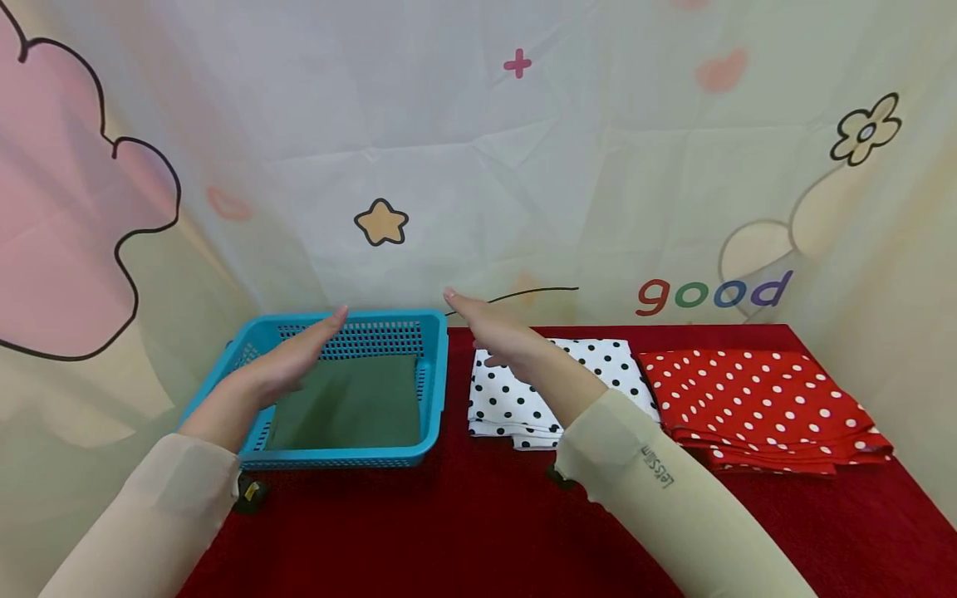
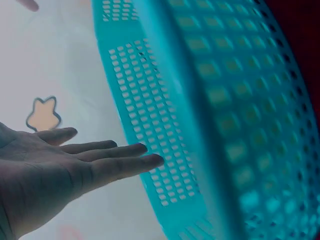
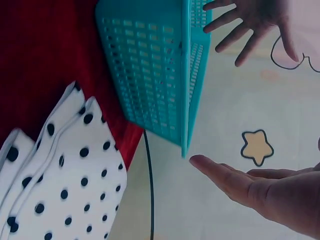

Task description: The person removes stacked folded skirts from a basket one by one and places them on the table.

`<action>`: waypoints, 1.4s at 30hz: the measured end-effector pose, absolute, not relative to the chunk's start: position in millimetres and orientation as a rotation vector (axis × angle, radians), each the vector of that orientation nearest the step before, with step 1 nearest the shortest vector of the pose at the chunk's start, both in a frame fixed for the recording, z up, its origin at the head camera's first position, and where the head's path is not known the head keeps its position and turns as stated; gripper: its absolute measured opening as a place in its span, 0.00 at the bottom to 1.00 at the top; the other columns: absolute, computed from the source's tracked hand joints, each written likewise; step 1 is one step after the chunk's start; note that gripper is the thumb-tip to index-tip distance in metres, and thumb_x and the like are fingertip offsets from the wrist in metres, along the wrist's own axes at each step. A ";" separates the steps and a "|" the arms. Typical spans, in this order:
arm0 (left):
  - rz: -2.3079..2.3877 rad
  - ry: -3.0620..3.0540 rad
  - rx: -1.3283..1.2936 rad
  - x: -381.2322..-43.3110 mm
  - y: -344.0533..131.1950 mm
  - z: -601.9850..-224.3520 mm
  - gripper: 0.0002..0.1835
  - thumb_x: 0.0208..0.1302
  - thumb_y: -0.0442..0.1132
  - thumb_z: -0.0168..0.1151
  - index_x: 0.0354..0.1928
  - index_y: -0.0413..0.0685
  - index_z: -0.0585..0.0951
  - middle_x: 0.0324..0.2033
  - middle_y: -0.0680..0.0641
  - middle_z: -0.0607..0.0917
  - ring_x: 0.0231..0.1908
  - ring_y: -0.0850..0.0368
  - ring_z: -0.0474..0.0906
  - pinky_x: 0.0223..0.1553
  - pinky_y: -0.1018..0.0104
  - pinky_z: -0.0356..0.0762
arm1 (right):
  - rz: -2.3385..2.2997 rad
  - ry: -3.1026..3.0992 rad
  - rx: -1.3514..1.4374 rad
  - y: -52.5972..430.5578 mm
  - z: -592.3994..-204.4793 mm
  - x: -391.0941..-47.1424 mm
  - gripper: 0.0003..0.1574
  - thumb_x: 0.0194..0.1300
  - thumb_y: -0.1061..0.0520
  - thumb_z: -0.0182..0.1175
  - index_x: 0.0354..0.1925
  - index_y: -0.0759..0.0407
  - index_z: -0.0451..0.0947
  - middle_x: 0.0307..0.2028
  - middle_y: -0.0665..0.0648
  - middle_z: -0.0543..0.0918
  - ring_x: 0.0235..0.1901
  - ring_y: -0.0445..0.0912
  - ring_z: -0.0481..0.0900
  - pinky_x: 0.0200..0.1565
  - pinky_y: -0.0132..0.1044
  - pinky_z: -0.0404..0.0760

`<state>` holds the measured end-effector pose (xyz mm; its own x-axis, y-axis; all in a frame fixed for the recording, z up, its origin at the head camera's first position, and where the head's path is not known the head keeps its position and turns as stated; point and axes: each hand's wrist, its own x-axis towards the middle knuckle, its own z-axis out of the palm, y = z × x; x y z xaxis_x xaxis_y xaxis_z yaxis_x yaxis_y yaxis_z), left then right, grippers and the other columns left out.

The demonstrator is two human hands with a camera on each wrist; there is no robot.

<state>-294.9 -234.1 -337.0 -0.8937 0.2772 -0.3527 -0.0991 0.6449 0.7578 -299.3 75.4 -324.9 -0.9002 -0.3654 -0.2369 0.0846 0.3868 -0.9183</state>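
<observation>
My left hand (image 1: 287, 365) hovers above the left part of a blue plastic basket (image 1: 443, 390), its fingers straight and holding nothing. Inside the basket lies a flat dark green folded cloth (image 1: 351, 403). To the right of the basket, my right hand (image 1: 508, 332) is raised in the air with fingers extended and nothing in them. Beneath and behind it is a folded white cloth with black dots (image 1: 501, 399), partly hidden by the forearm. In the right wrist view the basket wall (image 3: 145, 65) stands near the right hand's fingertips (image 3: 197, 160).
A folded red cloth with white dots (image 1: 755, 399) lies at the right of the red-covered table (image 1: 419, 531). A printed curtain (image 1: 463, 166) hangs behind the table. Small dark devices show under both wrists, one by the left cuff (image 1: 187, 473).
</observation>
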 end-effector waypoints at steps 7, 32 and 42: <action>1.220 2.441 0.195 -288.3 -261.4 -348.5 0.47 0.73 0.77 0.24 0.83 0.61 0.30 0.83 0.42 0.29 0.78 0.20 0.36 0.69 0.17 0.46 | -1.521 2.239 -0.359 46.2 -330.7 -302.2 0.46 0.77 0.27 0.40 0.81 0.49 0.56 0.76 0.57 0.64 0.75 0.62 0.63 0.68 0.68 0.71; 1.077 2.351 -0.032 -299.8 -320.9 -393.5 0.52 0.69 0.81 0.24 0.82 0.62 0.25 0.80 0.38 0.22 0.75 0.14 0.35 0.59 0.14 0.61 | -1.438 2.229 -0.106 -40.9 -380.5 -299.3 0.61 0.73 0.24 0.49 0.84 0.55 0.39 0.83 0.58 0.49 0.82 0.59 0.49 0.77 0.65 0.57; 1.103 2.292 -0.124 -296.1 -330.8 -408.3 0.55 0.67 0.83 0.26 0.81 0.60 0.24 0.80 0.31 0.25 0.74 0.14 0.44 0.55 0.20 0.72 | -1.436 2.182 -0.012 -55.2 -393.7 -298.8 0.61 0.74 0.26 0.49 0.84 0.57 0.36 0.84 0.59 0.46 0.82 0.60 0.46 0.77 0.65 0.57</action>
<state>-296.1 -330.8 -408.3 -0.8239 0.1625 -0.5429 -0.3230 0.6525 0.6855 -298.8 -55.2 -393.7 -0.8633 -0.2847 -0.4167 0.2701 0.4367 -0.8581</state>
